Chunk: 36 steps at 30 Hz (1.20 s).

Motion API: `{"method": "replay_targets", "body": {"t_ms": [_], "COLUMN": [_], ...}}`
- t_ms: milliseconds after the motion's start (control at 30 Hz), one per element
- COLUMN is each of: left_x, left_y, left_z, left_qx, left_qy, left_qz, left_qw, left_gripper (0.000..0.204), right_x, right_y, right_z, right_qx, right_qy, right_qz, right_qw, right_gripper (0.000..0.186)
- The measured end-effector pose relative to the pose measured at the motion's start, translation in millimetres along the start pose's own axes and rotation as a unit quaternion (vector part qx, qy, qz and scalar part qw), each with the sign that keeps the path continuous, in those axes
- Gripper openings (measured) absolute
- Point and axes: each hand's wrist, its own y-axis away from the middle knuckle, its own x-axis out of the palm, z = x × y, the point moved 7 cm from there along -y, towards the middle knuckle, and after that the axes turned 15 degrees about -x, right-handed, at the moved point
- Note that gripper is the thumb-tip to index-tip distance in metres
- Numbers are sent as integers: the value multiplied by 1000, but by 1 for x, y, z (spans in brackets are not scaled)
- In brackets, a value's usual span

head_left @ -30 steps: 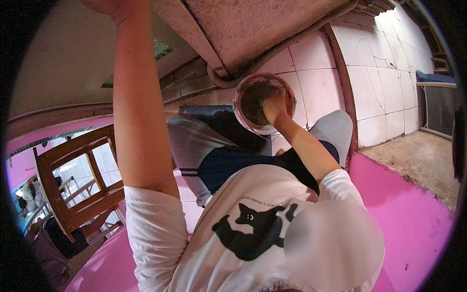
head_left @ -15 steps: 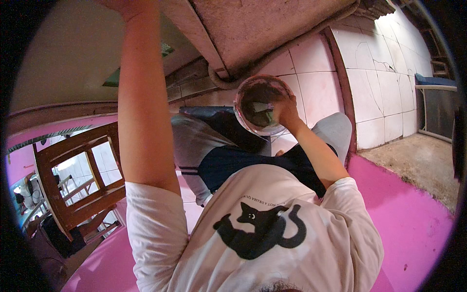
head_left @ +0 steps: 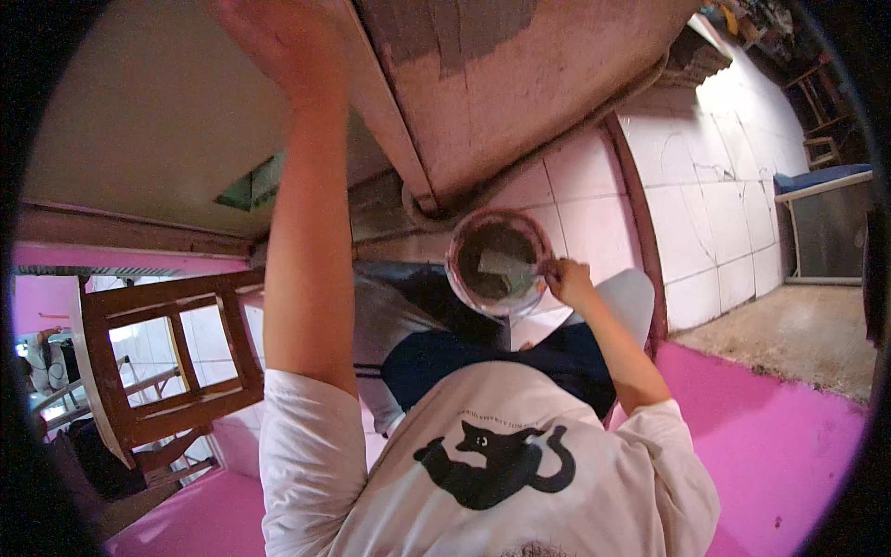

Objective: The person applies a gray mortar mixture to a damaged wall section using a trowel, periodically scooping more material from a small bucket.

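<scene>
The left hand (head_left: 269, 37) is cut off by the top edge; the tool in the bowl (head_left: 498, 263) is too blurred to tell.

Daylit, pink colour cast; strong fisheye bending, black rim; mild blur.

Room beside the bowl (head_left: 497, 265); beam (head_left: 520, 84) blocks above.

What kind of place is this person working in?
Probably a room being built or repaired. A rough cement beam with a grey wet patch runs overhead, the right hand works a trowel in a bowl of grey mortar, and a bare wooden window frame stands nearby.
</scene>
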Motion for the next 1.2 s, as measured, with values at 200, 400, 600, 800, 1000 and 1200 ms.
{"method": "replay_targets", "body": {"t_ms": [200, 400, 600, 800, 1000, 1200], "left_x": [-3, -12, -5, -4, -3, -5], "left_y": [14, 8, 14, 13, 15, 14], "left_z": [-28, -11, -24, -27, -27, -26], "left_qx": [-13, 28, 9, 10, 24, 17], "left_qy": [-89, -89, -74, -117, -114, -106], "left_qz": [-52, -78, -63, -79, -69, -79], "left_qw": [995, 993, 995, 990, 991, 991], "left_gripper": [49, 50, 49, 47, 46, 44], "right_x": [-54, -156, -255, -309, -332, -352], "right_y": [23, 20, 0, -18, -32, -49], "right_z": [26, 92, 163, 217, 252, 282], "right_qx": [44, -99, -140, -208, -197, -196], "right_qy": [-90, -57, 49, 201, 265, 304], "right_qz": [-62, -205, -294, -339, -311, -265], "right_qw": [993, 972, 944, 895, 891, 894], "right_gripper": [31, 26, 24, 23, 23, 22]}}
